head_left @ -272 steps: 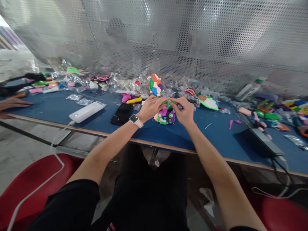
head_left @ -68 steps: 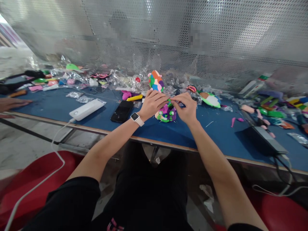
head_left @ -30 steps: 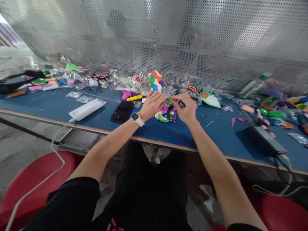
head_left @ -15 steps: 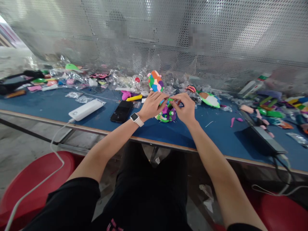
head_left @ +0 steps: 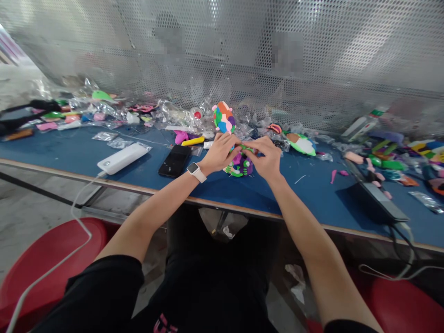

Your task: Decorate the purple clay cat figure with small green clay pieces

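Note:
A multicoloured clay figure (head_left: 238,167) in purple, green and white stands on the blue table. My left hand (head_left: 222,151), with a watch on its wrist, reaches over its upper left side, fingers bent around the top. From the right, my right hand (head_left: 264,156) meets it there, thumb and forefinger together at a small green piece on the figure's top. Both sets of fingertips hide much of that top. Just behind the hands sits a second patchwork clay piece (head_left: 224,116) in orange, blue, green and white.
A black phone (head_left: 174,161), a white power bank (head_left: 123,158) and a yellow cutter (head_left: 193,141) lie left of the hands. Clear wrappers and clay pieces line the back. A dark box-like device (head_left: 378,201) stands at right, near a flat clay piece (head_left: 302,144).
My right hand's fingers have shifted slightly left over the figure's top, closer to my left fingertips. The figure stays in place; the camera view has moved slightly.

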{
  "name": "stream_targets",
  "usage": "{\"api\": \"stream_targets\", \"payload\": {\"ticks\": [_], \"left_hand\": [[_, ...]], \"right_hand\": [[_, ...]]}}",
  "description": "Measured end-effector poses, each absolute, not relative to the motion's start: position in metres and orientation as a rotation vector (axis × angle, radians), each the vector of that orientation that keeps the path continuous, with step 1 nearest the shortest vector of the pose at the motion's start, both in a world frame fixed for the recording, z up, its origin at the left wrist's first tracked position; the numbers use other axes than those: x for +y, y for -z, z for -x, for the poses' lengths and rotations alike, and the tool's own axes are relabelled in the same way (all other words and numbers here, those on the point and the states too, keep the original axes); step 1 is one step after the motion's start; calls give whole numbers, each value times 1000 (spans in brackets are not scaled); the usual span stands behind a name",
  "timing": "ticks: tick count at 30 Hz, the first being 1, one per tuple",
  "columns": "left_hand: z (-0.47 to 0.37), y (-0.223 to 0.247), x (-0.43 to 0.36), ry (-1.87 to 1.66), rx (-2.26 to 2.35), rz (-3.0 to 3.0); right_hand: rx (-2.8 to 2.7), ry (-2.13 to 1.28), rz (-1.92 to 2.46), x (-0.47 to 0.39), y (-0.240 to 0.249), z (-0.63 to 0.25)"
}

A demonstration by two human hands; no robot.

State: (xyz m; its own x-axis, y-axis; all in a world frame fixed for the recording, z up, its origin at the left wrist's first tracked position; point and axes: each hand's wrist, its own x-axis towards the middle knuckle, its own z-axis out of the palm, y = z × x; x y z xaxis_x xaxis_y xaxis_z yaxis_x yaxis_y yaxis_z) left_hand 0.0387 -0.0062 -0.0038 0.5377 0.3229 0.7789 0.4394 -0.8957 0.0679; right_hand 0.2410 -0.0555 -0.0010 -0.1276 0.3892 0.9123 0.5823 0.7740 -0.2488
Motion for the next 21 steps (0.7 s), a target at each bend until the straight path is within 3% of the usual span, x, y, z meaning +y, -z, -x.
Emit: {"api": "stream_targets", "payload": {"ticks": [21], "left_hand": [[-40, 7, 0, 1307, -637, 2614]], "right_hand": [[-1773, 87, 830, -57, -1, -242]]}}
